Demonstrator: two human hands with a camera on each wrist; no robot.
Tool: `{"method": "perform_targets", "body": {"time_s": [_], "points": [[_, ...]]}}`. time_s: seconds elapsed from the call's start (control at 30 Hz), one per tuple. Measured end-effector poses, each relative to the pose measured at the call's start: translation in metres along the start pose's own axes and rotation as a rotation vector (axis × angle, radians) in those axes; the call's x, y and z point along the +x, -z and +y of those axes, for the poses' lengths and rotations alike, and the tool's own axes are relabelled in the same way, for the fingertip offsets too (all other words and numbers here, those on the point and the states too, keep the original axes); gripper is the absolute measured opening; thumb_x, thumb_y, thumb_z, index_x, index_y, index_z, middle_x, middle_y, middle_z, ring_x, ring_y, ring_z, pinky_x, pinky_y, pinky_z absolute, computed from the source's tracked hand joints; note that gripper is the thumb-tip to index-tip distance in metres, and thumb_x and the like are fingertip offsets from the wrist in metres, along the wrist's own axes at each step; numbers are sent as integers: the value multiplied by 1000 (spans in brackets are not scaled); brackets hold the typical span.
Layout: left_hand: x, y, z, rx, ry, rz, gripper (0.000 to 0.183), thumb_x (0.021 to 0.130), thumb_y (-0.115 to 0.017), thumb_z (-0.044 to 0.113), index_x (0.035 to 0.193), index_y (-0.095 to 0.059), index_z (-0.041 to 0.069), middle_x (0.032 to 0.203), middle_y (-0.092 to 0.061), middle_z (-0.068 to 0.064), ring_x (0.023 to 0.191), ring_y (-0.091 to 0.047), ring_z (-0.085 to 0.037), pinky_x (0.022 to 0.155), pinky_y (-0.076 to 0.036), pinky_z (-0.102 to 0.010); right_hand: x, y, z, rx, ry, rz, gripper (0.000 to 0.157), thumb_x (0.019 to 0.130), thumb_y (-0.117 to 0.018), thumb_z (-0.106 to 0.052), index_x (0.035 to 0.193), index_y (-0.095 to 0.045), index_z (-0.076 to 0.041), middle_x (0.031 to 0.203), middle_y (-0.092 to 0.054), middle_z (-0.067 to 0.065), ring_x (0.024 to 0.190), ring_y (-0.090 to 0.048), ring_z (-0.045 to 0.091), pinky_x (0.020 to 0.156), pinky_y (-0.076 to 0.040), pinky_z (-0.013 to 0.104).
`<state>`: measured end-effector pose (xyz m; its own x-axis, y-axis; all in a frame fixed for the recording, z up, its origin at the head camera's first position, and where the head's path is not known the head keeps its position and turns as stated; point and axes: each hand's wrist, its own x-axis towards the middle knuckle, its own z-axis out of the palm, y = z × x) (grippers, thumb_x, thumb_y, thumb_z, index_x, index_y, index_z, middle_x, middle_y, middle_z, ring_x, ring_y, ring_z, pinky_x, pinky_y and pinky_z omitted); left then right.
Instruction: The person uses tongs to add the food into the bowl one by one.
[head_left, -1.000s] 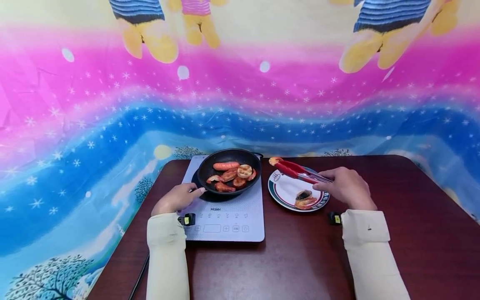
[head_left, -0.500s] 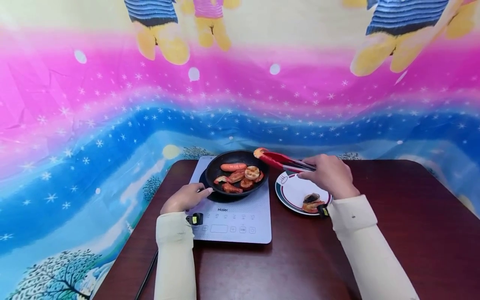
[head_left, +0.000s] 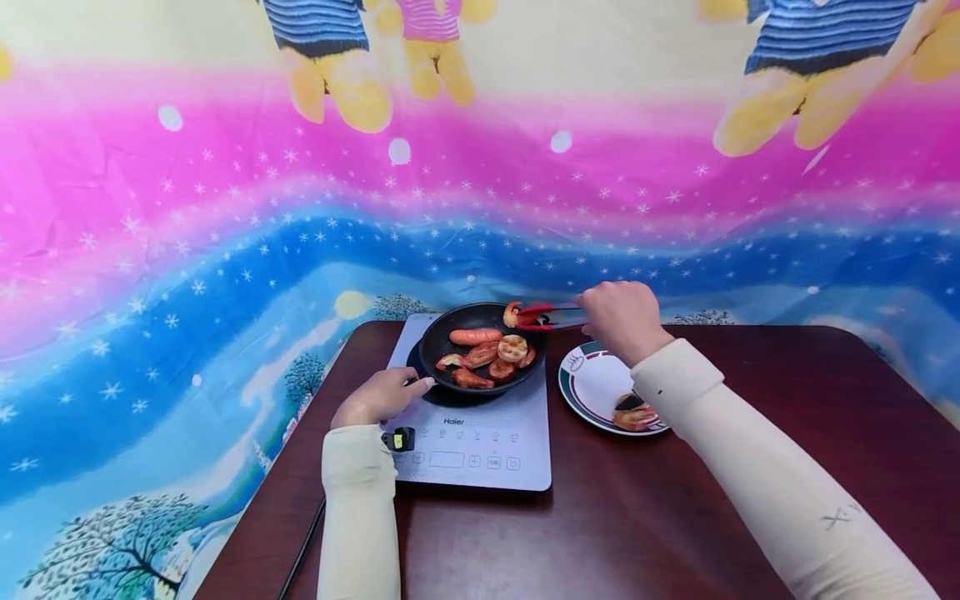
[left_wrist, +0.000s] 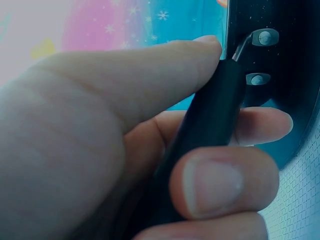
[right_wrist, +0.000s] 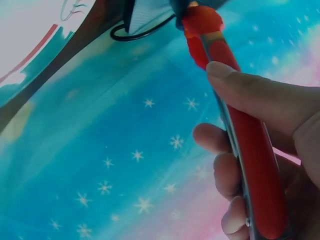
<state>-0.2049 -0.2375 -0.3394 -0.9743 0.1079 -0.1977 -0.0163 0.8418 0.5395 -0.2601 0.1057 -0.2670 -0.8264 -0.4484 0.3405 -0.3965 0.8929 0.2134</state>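
My left hand (head_left: 381, 395) grips the black handle (left_wrist: 212, 112) of a frying pan (head_left: 432, 337), fingers and thumb wrapped round it. In the pan lie a sausage (head_left: 475, 337), a pale slice with holes (head_left: 513, 347), a chicken drumstick (head_left: 472, 379) and other browned pieces. My right hand (head_left: 624, 318) holds red-and-metal tongs (right_wrist: 252, 160), thumb on one arm and fingers on the other. Their red tips pinch a shrimp (head_left: 512, 314) over the pan's far right rim in the head view.
The pan sits on a white induction cooker (head_left: 480, 450). To its right stands a round plate (head_left: 596, 379) bearing a shrimp and a dark piece (head_left: 632, 410), partly behind the right sleeve. A black cable (head_left: 303, 550) runs along the left. A printed cloth (head_left: 525, 192) hangs behind the table.
My right hand has carried the tongs and shrimp left and away from me, from over the plate to over the pan. The left hand keeps its hold; the head view has shifted slightly.
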Motion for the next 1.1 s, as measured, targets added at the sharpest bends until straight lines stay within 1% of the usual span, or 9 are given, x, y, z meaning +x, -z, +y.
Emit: {"method": "perform_targets", "body": {"time_s": [0.1, 0.13, 0.23, 0.33, 0.5, 0.73, 0.93, 1.03, 1.1], "points": [[0, 0, 1, 2, 1, 1, 38, 100, -50, 42, 102, -61, 6, 66, -45, -5, 51, -41, -17, 55, -40, -34, 6, 0, -6, -64, 53, 45, 8, 80, -79, -16, 83, -75, -10, 64, -65, 9, 51, -57, 22, 53, -52, 41], [-1, 0, 1, 1, 2, 1, 38, 100, -50, 42, 102, -61, 6, 65, -45, -5, 51, -41, -17, 55, -40, -34, 9, 0, -9, -86, 74, 64, 5, 81, -76, -12, 77, -74, -9, 61, -63, 8, 50, -56, 22, 54, -52, 41], [-1, -1, 1, 0, 3, 6, 38, 100, -50, 42, 101, -61, 6, 64, -44, -4, 50, -40, -17, 55, -40, -34, 15, -1, -16, -147, 114, 96, 21, 84, -64, 2, 66, -71, -8, 57, -61, 9, 52, -58, 24, 64, -54, 45], [-2, -1, 2, 0, 5, 9, 37, 100, -50, 41, 101, -62, 6, 64, -44, -4, 50, -39, -17, 55, -39, -34, 19, 1, -22, -188, 130, 81, 28, 84, -61, 6, 62, -67, -10, 59, -61, 8, 53, -57, 23, 66, -54, 45], [-1, -1, 2, 1, 10, 9, 38, 100, -50, 42, 100, -61, 6, 64, -44, -4, 50, -40, -17, 55, -40, -33, 20, 7, -27, -223, 132, 50, 32, 83, -60, 7, 58, -61, -13, 57, -58, 5, 49, -49, 19, 55, -47, 37], [-1, 0, 1, 11, 8, -4, 39, 100, -49, 43, 103, -61, 6, 65, -45, -4, 50, -42, -17, 55, -41, -34, 11, 15, -26, -207, 105, 19, 23, 84, -65, 2, 65, -66, -11, 59, -58, 6, 52, -53, 22, 61, -53, 42], [-1, 0, 2, 14, 1, -12, 37, 101, -48, 42, 109, -61, 7, 67, -47, -5, 53, -42, -17, 56, -41, -34, -1, 23, -14, -144, 50, 26, 3, 84, -72, -6, 86, -73, -8, 67, -63, 9, 55, -57, 25, 55, -51, 42], [-1, 2, 3, 12, -4, -17, 38, 101, -47, 41, 108, -61, 7, 67, -47, -5, 53, -42, -17, 56, -41, -34, -15, 25, 1, -46, -1, 13, 19, 78, -80, -15, 95, -72, -9, 73, -66, 8, 58, -59, 25, 50, -49, 42], [-1, 3, 3, 8, 0, -17, 38, 101, -48, 42, 106, -60, 6, 67, -46, -5, 53, -42, -17, 55, -41, -34, -30, 25, 14, 40, -61, -10, 35, 75, -84, -22, 106, -71, -12, 79, -68, 9, 61, -60, 25, 46, -46, 40]]}}
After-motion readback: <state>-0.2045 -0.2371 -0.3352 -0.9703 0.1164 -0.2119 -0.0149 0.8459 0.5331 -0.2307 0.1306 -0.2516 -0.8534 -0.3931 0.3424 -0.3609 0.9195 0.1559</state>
